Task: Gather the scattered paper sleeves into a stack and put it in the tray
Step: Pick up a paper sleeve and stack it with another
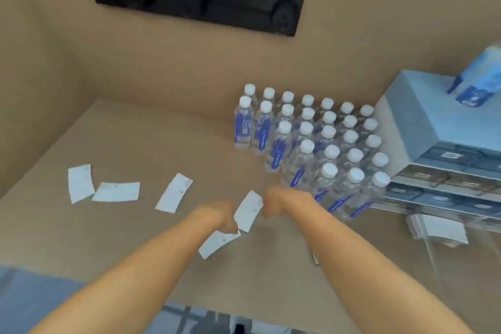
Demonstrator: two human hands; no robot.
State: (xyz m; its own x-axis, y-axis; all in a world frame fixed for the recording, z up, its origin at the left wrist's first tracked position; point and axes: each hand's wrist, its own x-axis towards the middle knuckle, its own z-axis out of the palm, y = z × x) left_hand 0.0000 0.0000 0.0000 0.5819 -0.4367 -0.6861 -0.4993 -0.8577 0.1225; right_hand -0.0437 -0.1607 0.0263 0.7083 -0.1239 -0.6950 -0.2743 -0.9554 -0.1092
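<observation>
White paper sleeves lie scattered on the tan counter (135, 238). Two overlap at the far left (80, 183) (117, 192), and one lies alone in the middle (174, 193). My left hand (217, 215) is curled, pinching the corner of a sleeve (218, 243) that lies below it. My right hand (279, 202) is curled at the right edge of another sleeve (248, 211), which stands tilted between both hands. A clear tray (444, 245) at the right holds a stack of white sleeves (436, 226). The picture is blurred.
A block of several water bottles (311, 144) with white caps stands just beyond my right hand. Grey-blue stacked boxes (439, 149) sit at the right, behind the tray, with a blue packet (479, 76) on top. A black recessed socket panel (195, 0) is in the back wall.
</observation>
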